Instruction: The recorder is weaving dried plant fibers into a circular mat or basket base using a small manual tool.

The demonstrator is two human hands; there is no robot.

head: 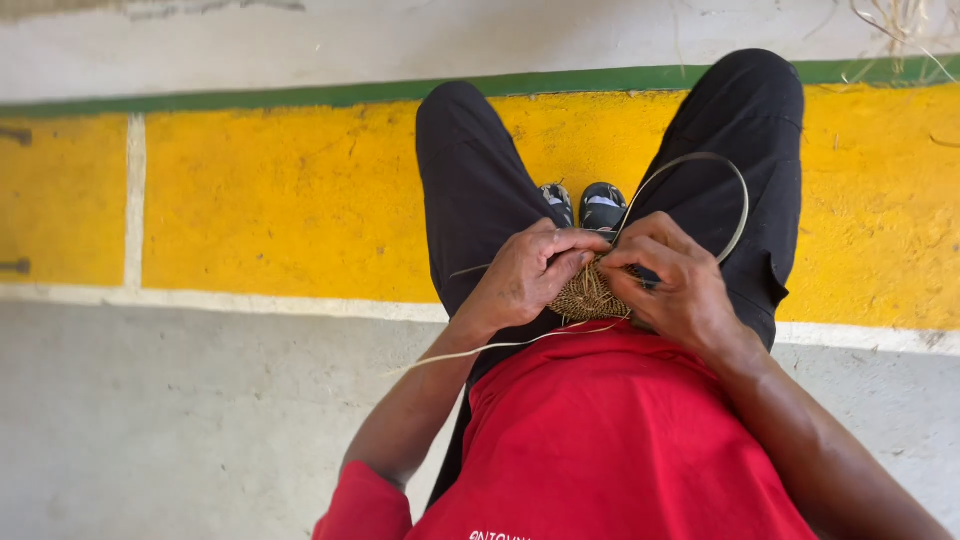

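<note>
Both hands are pinching a small woven disc point(587, 296) of tan fibre, held over the lap between the knees. The left hand point(525, 275) is gripping its left edge with closed fingers; the right hand point(672, 280) is closed on its right edge. A pale strand point(728, 180) is looping up from the right hand over the black trousers point(480, 180). Another strand point(480, 350) is trailing left across the red shirt point(610, 440). White lettering is showing at the shirt's bottom edge.

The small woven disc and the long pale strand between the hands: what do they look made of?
Woven disc: apparently dried plant fibre, tan and matt, with tightly coiled ribbed rows. Long strand: likely a thin strip of the same fibre, pale and springy, holding an open loop. Both hands, left and right, pinch the disc.
</note>
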